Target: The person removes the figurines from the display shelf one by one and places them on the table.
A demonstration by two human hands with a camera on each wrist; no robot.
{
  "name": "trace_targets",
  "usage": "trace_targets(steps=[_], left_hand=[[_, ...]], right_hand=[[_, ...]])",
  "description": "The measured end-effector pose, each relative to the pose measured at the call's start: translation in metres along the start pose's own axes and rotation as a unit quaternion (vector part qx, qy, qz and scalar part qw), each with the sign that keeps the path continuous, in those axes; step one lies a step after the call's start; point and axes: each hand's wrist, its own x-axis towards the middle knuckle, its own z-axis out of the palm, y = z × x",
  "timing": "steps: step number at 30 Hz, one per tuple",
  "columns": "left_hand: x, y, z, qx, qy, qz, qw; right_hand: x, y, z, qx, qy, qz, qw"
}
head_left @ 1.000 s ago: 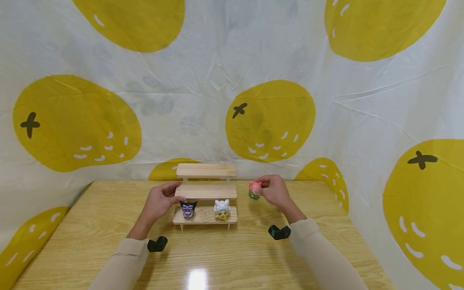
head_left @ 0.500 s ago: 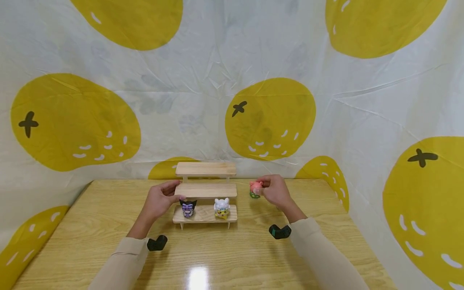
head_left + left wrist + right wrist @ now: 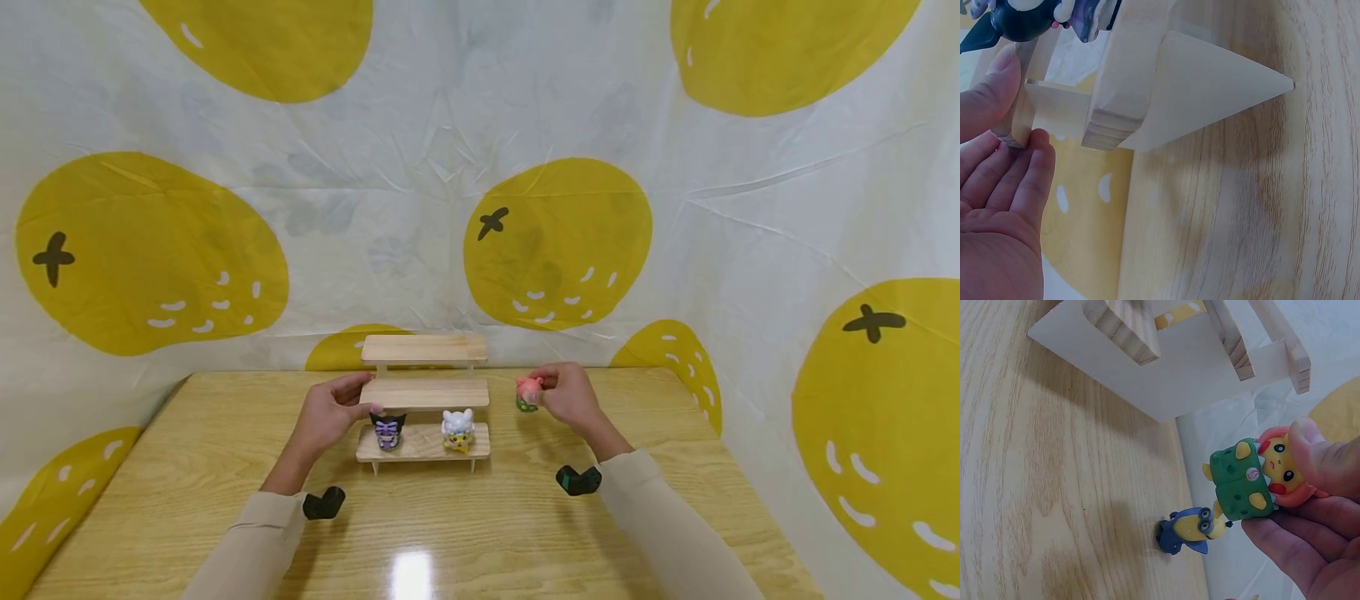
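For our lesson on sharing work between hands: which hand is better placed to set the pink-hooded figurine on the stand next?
Likely the right hand: it holds the pink-hooded figurine beside the wooden stand. The left hand grips the end of the middle shelf.

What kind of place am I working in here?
Probably a makeshift tabletop booth, perhaps for filming: a wood-grain table has a yellow-patterned sheet behind and beside it, and holds a tiered wooden stand.
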Motion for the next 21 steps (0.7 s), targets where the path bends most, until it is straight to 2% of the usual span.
trace_targets(steps=[21], left_hand=[[0.0021,-0.0046,0.0001,-0.001,-0.001,0.004,1.0000]], right_hand=[[0.0007,0.0049,0.0038,-0.014,0.006,0.007,1.000]])
